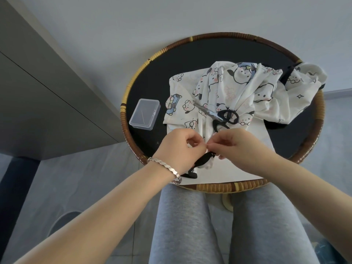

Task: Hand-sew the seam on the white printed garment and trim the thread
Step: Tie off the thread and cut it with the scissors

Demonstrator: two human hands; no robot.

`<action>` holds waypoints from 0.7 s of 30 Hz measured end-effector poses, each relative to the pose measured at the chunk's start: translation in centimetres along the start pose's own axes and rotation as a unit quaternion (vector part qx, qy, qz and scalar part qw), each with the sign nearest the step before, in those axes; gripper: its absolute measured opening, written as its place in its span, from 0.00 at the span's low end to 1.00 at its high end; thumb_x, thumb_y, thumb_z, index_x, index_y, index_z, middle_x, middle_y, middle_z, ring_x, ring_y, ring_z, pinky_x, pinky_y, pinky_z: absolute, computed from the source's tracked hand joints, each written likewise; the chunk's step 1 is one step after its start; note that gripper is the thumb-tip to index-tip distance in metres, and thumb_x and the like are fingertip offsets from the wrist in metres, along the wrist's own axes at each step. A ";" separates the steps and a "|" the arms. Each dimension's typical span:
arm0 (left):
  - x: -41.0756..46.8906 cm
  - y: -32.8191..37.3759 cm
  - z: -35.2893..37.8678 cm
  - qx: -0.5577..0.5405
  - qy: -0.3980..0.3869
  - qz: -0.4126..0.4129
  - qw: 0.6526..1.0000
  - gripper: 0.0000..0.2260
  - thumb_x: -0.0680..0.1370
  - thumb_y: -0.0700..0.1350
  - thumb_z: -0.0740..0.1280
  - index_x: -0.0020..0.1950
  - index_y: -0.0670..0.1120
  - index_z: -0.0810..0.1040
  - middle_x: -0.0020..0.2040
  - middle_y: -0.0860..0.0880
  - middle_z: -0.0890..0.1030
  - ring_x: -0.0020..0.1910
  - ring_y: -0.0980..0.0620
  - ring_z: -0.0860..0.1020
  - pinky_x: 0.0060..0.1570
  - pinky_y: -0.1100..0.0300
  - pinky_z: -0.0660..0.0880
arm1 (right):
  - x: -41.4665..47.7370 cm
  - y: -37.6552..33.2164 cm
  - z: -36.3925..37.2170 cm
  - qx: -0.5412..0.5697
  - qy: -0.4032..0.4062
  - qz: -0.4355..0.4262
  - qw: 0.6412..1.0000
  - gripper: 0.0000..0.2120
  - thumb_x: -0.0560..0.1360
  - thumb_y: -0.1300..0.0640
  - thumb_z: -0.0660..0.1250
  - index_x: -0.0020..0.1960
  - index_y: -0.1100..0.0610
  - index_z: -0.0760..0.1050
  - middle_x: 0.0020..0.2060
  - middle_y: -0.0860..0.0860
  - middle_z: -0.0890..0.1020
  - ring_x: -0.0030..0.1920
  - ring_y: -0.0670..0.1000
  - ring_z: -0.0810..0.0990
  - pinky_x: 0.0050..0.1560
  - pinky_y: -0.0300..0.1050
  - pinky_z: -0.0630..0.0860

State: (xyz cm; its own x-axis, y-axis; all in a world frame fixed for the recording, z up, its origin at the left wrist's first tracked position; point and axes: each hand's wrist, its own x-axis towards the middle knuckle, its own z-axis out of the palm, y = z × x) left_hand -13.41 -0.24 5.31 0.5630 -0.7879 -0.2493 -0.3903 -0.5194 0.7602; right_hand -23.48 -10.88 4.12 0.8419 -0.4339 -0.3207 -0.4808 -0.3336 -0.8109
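A: Garment position?
B: White printed garment (238, 88) is heaped on the round worktop (152, 82), over a white sheet (266, 159). Its near edge, with a black strap (202, 161), lies at the hands.
A: Hands?
B: Left hand (181, 147) and right hand (238, 147) meet just above the strap. The fingers of both are curled, pinching the garment's edge. Needle and thread: too small to tell.
A: Tools?
B: Scissors (222, 115) rest on the garment beyond the hands, blades together. Clear plastic box (145, 113) sits on the worktop left of the garment. Bracelet (163, 165) on left wrist.
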 end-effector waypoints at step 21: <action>0.0 -0.5 0.0 -0.148 -0.040 -0.097 0.983 0.08 0.75 0.44 0.66 0.35 0.52 0.78 0.29 0.55 0.78 0.30 0.59 0.75 0.25 0.70 0.70 | -0.6 0.3 0.1 0.135 0.077 -0.021 0.988 0.06 0.70 0.55 0.70 0.45 0.48 0.75 0.34 0.46 0.84 0.35 0.45 0.80 0.33 0.30 0.71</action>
State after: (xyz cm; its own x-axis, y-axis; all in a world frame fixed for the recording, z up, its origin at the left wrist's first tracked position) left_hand -13.22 -0.02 4.96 0.5419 -0.7134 -0.4443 -0.0455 -0.5527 0.8321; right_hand -24.07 -10.67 4.06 0.8023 -0.5540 -0.2224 -0.3459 -0.1278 -0.9295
